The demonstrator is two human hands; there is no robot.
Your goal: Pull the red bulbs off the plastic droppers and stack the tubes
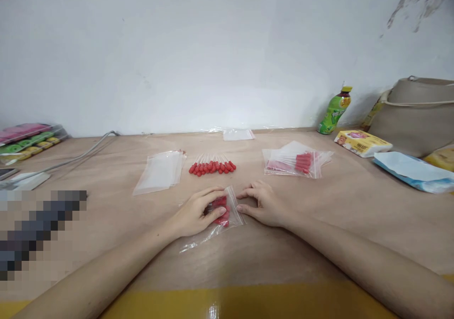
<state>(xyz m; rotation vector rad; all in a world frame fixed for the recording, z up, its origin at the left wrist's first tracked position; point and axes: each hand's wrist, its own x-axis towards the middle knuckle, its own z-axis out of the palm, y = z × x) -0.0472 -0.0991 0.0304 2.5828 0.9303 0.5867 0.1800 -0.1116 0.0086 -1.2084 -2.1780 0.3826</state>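
In the middle of the table lies a clear zip bag (233,201) with droppers (222,220) inside, their red bulbs toward its zip end. My left hand (198,211) rests over this bag, thumb on the bulbs and fingers curled across the far side. At the zip edge, my right hand (264,204) has its thumb and forefinger apart, fingertips beside or just touching the plastic; I cannot tell which. Beyond my hands, a row of loose droppers (212,166) with red bulbs points toward me.
Flat bags (159,171) are stacked at left. Filled bags (303,163) lie at right, and another flat bag (238,134) by the wall. Further right are a green bottle (335,111), a tissue pack (362,142) and a grey bag (418,120). A cable (81,157) crosses the left side.
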